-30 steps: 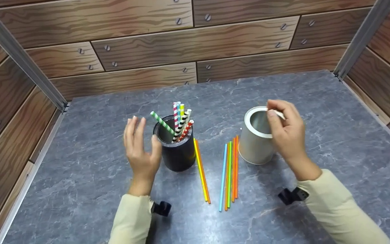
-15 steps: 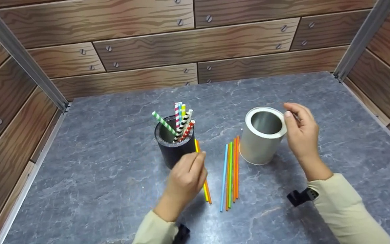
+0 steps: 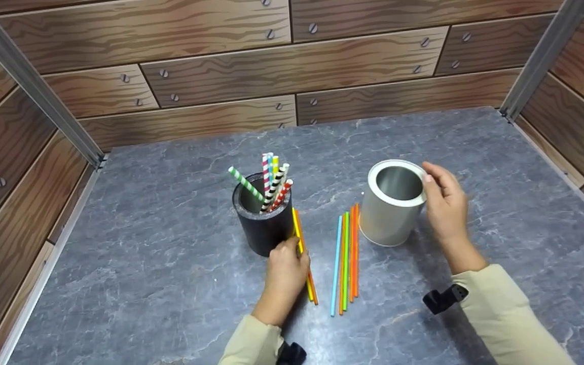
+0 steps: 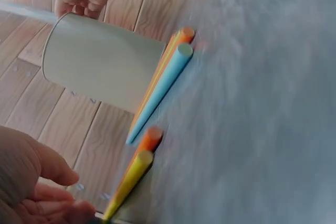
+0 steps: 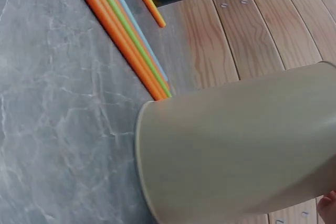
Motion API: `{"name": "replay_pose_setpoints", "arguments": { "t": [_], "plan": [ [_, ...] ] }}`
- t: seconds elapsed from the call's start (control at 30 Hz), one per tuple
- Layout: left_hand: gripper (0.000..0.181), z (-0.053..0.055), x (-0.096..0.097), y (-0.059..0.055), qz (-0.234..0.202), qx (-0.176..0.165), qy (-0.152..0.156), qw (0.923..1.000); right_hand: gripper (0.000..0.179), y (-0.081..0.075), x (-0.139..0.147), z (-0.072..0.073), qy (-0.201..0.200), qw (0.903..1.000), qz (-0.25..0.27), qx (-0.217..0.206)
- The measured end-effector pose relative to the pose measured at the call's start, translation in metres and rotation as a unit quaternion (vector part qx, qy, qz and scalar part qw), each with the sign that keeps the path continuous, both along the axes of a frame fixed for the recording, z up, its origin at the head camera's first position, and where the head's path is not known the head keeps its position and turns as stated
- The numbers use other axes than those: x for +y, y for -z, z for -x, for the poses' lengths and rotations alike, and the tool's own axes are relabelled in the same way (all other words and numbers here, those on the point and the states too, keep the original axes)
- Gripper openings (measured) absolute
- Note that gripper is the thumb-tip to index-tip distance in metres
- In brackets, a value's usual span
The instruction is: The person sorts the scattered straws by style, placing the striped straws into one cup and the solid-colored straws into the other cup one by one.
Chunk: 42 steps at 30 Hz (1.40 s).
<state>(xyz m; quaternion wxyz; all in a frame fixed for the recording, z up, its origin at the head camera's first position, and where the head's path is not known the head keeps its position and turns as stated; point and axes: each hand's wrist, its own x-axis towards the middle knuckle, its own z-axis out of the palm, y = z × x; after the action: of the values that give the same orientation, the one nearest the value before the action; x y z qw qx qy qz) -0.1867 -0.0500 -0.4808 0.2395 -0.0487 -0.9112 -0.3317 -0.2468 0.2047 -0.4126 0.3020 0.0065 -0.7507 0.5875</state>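
My left hand (image 3: 288,268) is low in front of the black cup (image 3: 264,228), its fingers beside the yellow straw (image 3: 298,235) and the orange straw (image 4: 151,139). In the left wrist view the thumb stands apart from the loosely bent fingers, near the yellow straw's far end. My right hand (image 3: 446,208) is at the right side of the silver can (image 3: 391,218), fingertips at its rim; whether they press on it I cannot tell. Several striped paper straws (image 3: 273,185) lean inside the black cup. The can's opening shows nothing inside.
Between the two containers lies a row of plain straws: a blue straw (image 3: 336,266), a green straw (image 3: 346,261) and several orange ones. Wood-patterned walls (image 3: 221,76) bound the grey marbled table (image 3: 145,243) at the back and sides.
My left hand has moved from the black cup's left side round to its front right, down by the two straws. My right hand drew off the can's rim to the right, then came back slightly.
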Motion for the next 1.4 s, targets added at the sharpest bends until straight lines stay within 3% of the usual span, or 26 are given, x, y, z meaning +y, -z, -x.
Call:
{"name": "replay_pose_setpoints", "arguments": {
  "t": [0.17, 0.27, 0.67, 0.87, 1.17, 1.4],
  "plan": [
    [0.016, 0.005, 0.007, 0.005, -0.016, -0.05, -0.026, 0.9983, 0.029, 0.007, -0.001, 0.0, -0.003, 1.0, 0.003, -0.002],
    [0.016, 0.008, 0.011, 0.006, -0.017, -0.058, -0.037, 0.9975, 0.03, 0.012, -0.002, 0.001, -0.001, 1.0, 0.005, -0.008],
    [0.01, 0.016, 0.035, 0.014, -0.022, -0.027, -0.095, 0.9949, 0.036, 0.02, -0.008, 0.002, -0.004, 0.999, 0.039, -0.018],
    [0.01, 0.02, 0.046, 0.014, -0.024, -0.037, -0.096, 0.9944, 0.037, 0.021, -0.01, 0.001, 0.01, 0.9987, 0.044, -0.022],
    [0.013, 0.03, 0.046, 0.003, -0.068, -0.154, -0.065, 0.9836, 0.038, 0.023, -0.01, 0.001, 0.012, 0.9984, 0.054, -0.009],
    [0.013, 0.031, 0.038, 0.004, -0.095, -0.151, -0.063, 0.9819, 0.038, 0.025, -0.014, 0.003, 0.011, 0.998, 0.062, 0.004]
  ]
}}
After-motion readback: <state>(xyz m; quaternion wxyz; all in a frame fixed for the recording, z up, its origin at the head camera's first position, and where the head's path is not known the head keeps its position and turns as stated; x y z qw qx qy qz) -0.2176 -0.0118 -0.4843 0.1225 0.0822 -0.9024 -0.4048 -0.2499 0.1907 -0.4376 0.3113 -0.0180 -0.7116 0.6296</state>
